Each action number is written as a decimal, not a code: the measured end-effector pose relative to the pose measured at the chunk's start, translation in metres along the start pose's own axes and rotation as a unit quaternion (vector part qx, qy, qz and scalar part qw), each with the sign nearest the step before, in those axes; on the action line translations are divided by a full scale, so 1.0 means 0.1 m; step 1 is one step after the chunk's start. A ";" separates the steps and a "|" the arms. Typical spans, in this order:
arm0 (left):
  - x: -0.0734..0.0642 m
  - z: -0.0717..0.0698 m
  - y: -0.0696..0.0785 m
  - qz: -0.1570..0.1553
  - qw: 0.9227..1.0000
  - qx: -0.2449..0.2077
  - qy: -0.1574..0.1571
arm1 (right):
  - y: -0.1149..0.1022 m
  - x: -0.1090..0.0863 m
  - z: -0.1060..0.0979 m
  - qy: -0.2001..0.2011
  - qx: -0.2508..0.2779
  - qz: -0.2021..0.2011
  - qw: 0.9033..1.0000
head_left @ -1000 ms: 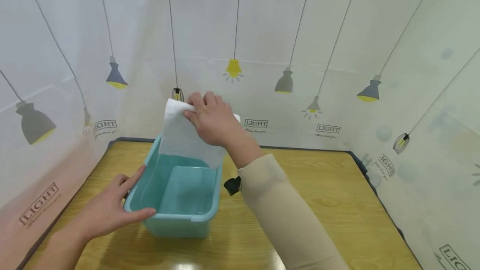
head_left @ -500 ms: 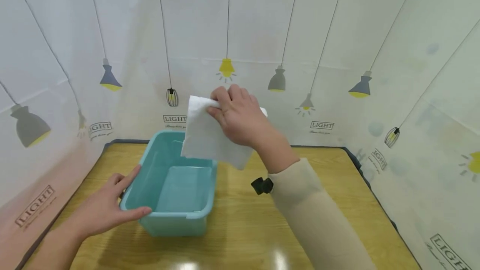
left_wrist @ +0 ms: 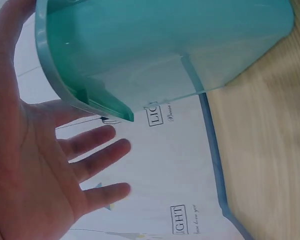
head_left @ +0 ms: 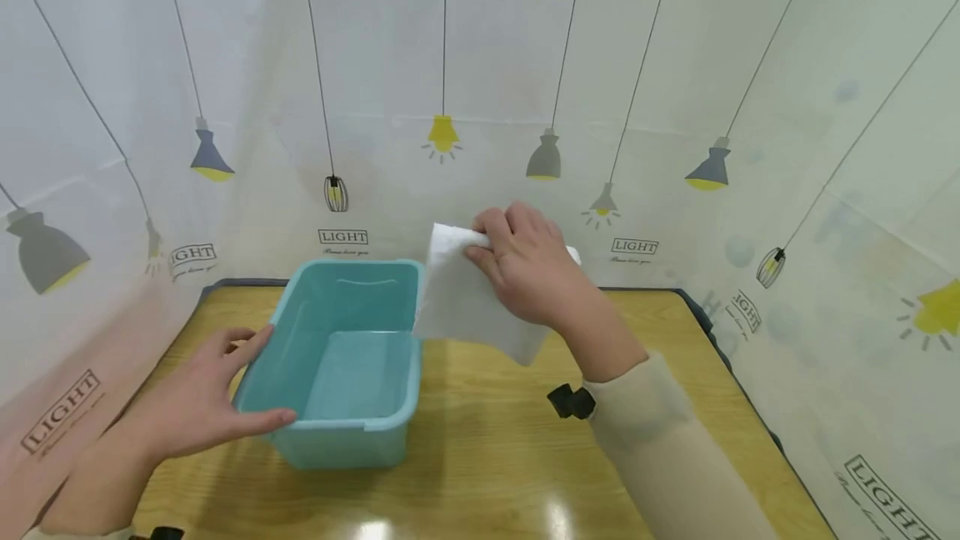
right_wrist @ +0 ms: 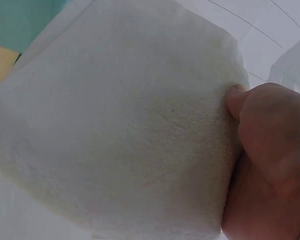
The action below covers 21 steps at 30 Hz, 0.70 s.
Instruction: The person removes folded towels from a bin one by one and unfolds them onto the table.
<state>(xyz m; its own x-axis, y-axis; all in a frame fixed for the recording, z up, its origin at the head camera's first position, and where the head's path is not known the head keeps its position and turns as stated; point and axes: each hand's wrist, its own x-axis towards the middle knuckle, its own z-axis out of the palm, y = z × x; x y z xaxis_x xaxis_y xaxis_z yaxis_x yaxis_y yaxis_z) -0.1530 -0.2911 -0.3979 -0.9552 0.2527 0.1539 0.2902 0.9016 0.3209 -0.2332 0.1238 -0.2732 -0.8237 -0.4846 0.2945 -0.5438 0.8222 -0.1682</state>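
Note:
My right hand (head_left: 528, 269) pinches the upper edge of a white cloth (head_left: 468, 298), which hangs down just right of a teal plastic bin (head_left: 341, 444). The right wrist view has the cloth (right_wrist: 115, 115) close up, its surface slightly fuzzy, with the thumb pressed on its edge. At the bin's near left corner, my left hand (head_left: 198, 407) touches the rim with thumb and forefinger spread. In the left wrist view the other fingers of the left hand (left_wrist: 35, 165) reach out loosely, apart from the bin's side (left_wrist: 155, 45). Looking into the bin, I see its bare bottom.
The bin stands on the left part of a wood-grain table (head_left: 510, 457). Behind and on both sides rises a pale covering (head_left: 480, 40) printed with hanging lamps. A dark band (head_left: 701, 315) runs along the table's far edge.
My right hand has carried the cloth out from over the bin to its right side, then slightly lower. The left hand has stayed at the bin's rim.

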 end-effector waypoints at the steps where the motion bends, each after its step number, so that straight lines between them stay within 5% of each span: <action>1: 0.00 -0.01 0.02 0.011 1.000 -0.001 0.010 | 0.03 -0.03 0.01 -0.002 0.000 0.003 1.000; 7: 0.05 -0.05 0.34 0.075 0.995 -0.003 0.071 | 0.19 -0.23 0.08 -0.017 -0.003 0.019 1.000; 11: 0.12 -0.02 0.63 0.120 0.989 -0.025 0.081 | 0.28 -0.34 0.14 -0.021 -0.009 0.017 1.000; 18: 0.23 0.08 1.12 0.236 0.961 -0.065 0.127 | 0.37 -0.54 0.27 -0.027 -0.013 0.014 0.999; 21: 0.25 0.15 1.32 0.264 0.953 -0.081 0.122 | 0.41 -0.66 0.34 -0.026 -0.012 0.013 1.000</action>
<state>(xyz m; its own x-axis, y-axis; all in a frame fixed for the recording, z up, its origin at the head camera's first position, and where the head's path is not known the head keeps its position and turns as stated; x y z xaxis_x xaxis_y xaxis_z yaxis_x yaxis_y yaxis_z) -0.1394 -0.1606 -0.3659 -0.6373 0.5486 0.5411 0.7508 0.6001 0.2759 -0.2067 0.1789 -0.3313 -0.8448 -0.4775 0.2415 -0.5189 0.8413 -0.1514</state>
